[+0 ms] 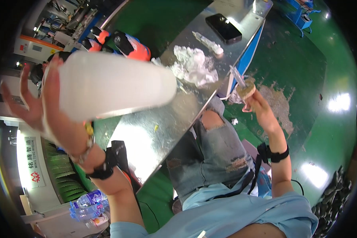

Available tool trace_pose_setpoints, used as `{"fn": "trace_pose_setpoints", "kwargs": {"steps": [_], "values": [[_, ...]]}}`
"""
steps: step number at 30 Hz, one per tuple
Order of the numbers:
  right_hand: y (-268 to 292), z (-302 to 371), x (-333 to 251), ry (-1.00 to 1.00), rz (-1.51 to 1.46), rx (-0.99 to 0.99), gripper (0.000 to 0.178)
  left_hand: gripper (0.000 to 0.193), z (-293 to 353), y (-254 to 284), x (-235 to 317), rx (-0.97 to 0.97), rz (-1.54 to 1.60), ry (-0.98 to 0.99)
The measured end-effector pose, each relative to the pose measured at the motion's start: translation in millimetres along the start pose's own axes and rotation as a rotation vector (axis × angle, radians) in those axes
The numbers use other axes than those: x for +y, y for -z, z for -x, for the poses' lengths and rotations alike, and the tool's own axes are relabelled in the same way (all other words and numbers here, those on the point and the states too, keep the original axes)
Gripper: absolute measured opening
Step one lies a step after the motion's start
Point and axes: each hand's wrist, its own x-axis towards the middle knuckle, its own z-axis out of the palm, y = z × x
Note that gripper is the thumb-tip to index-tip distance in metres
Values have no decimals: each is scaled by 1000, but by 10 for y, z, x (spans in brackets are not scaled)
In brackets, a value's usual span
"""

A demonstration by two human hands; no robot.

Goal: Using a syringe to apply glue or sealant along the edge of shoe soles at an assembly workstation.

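A large frosted white tapered container [117, 85], blurred, is held up on its side above the metal table. My left hand [47, 107] grips its wider end, with some fingers spread away from it and the thumb hidden. Off the table's right edge, my right hand [261, 109] pinches a tan round disc [246, 90]. A clear narrow plastic piece [237, 75] sticks up beside the disc; whether the two are joined cannot be told.
On the metal table [182, 109] lie crumpled white tissue [194, 65], a clear syringe-like tube [207, 43] and a black phone [223, 27]. Orange-and-black bottles [131, 45] stand beyond its left edge. Plastic bottles [89, 204] sit at the lower left. The floor [305, 71] is green.
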Motion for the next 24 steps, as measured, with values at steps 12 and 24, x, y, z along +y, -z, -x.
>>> {"fn": "trace_pose_setpoints", "kwargs": {"steps": [12,24], "values": [[-256,330,-41,-169,165,36,24,78,-369,-1677,-1068,64,-64,17],[-329,210,-295,-198,342,6,20,84,-582,-2061,-1269,-88,-93,195]]}}
